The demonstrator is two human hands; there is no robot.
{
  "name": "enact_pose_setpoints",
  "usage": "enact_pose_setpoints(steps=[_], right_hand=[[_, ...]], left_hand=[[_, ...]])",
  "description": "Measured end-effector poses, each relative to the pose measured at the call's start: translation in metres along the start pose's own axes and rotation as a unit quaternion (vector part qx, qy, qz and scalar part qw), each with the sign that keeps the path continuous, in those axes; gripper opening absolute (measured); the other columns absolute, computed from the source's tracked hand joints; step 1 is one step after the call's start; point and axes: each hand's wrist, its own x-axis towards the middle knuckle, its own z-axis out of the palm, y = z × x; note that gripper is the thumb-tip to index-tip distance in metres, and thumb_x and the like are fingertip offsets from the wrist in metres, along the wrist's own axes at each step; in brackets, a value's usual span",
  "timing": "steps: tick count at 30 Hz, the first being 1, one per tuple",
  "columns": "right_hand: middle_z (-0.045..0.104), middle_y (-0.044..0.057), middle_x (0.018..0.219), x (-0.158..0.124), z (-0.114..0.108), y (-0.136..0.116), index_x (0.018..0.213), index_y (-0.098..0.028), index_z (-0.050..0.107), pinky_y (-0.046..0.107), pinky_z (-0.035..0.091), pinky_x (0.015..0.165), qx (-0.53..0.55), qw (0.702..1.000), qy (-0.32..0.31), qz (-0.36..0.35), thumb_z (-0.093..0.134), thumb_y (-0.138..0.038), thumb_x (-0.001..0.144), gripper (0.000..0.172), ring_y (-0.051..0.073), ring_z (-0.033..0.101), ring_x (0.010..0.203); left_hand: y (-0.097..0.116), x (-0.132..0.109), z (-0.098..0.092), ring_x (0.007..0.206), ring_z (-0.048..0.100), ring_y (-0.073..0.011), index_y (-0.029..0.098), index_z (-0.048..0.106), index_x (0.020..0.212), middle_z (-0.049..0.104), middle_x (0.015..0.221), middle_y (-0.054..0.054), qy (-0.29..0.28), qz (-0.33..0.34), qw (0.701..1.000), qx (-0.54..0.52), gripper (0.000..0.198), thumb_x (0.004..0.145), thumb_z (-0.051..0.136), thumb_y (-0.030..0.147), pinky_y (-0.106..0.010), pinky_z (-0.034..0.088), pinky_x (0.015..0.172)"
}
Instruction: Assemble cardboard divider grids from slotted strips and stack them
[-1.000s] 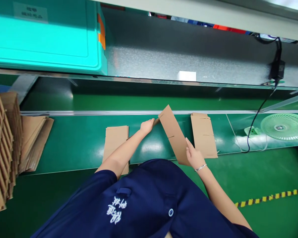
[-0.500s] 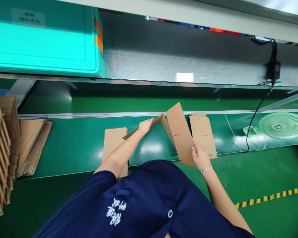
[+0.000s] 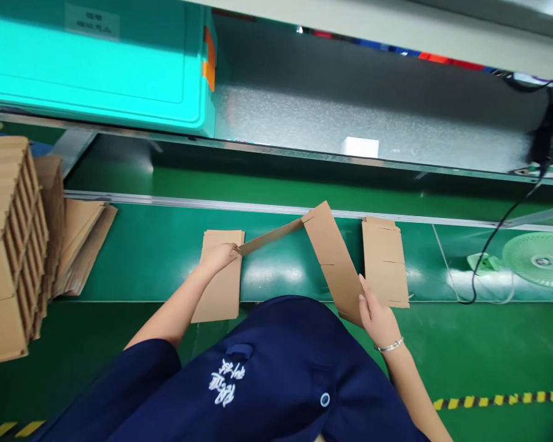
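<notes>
My right hand (image 3: 378,316) pinches the lower right edge of a slotted cardboard divider piece (image 3: 334,264), held tilted above the green bench. In my left hand (image 3: 221,256) is the near end of a narrow-looking cardboard strip (image 3: 274,236), seen almost edge-on. The strip's far end meets the top of the divider piece; whether they are slotted together there I cannot tell. Below my left hand lies a pile of flat cardboard pieces (image 3: 219,294). Another pile of slotted cardboard pieces (image 3: 384,261) rests right of the divider piece.
Cardboard grids (image 3: 9,245) are stacked at the left, beside leaning flat cardboard (image 3: 85,245). A metal shelf (image 3: 276,110) above carries a turquoise case (image 3: 96,67) and a small white box (image 3: 360,147). A green fan (image 3: 541,261) and a black cable (image 3: 498,230) are at the right.
My left hand has moved left and down with the strip's end, opening the strip away from the divider piece. My right hand stays on the divider piece, slightly lower. The view has shifted.
</notes>
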Motion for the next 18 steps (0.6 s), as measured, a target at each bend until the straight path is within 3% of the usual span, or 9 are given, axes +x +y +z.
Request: enact_pose_setpoints(steps=[3, 10, 15, 18], right_hand=[[0.064, 0.004, 0.065, 0.012, 0.005, -0.018, 0.14, -0.014, 0.034, 0.023, 0.04, 0.045, -0.003, 0.996, 0.007, -0.083, 0.024, -0.026, 0.091, 0.051, 0.016, 0.056, 0.047], [0.064, 0.004, 0.063, 0.042, 0.012, -0.06, 0.138, -0.01, 0.036, 0.019, 0.04, 0.048, -0.02, 0.979, 0.007, -0.201, 0.027, -0.021, 0.091, 0.05, 0.013, 0.057, 0.05], [0.065, 0.004, 0.065, 0.047, 0.022, -0.074, 0.139, -0.011, 0.035, 0.02, 0.04, 0.047, -0.01, 0.978, -0.017, -0.206, 0.027, -0.02, 0.09, 0.05, 0.014, 0.058, 0.051], [0.067, 0.005, 0.071, 0.047, 0.019, -0.061, 0.139, -0.013, 0.036, 0.022, 0.045, 0.051, 0.034, 0.988, -0.008, -0.153, 0.028, -0.023, 0.09, 0.05, 0.015, 0.06, 0.053]], left_hand=[[0.0, -0.001, 0.011, 0.093, 0.062, -0.0204, 0.02, 0.061, 0.104, 0.068, 0.101, -0.007, 0.018, -0.013, 0.999, -0.034, 0.032, 0.086, 0.036, 0.023, -0.026, 0.046, 0.073], [0.046, 0.034, 0.016, 0.082, 0.063, -0.0197, 0.017, 0.062, 0.096, 0.068, 0.091, -0.009, 0.09, -0.021, 0.993, -0.068, 0.03, 0.087, 0.035, 0.028, -0.027, 0.045, 0.07], [0.049, 0.046, 0.012, 0.084, 0.063, -0.022, 0.018, 0.061, 0.101, 0.067, 0.093, -0.011, 0.098, -0.031, 0.992, -0.069, 0.031, 0.087, 0.035, 0.026, -0.03, 0.045, 0.071], [0.043, 0.047, 0.008, 0.083, 0.063, -0.0221, 0.017, 0.061, 0.097, 0.067, 0.091, -0.011, 0.105, -0.032, 0.992, -0.064, 0.029, 0.089, 0.034, 0.027, -0.03, 0.045, 0.071]])
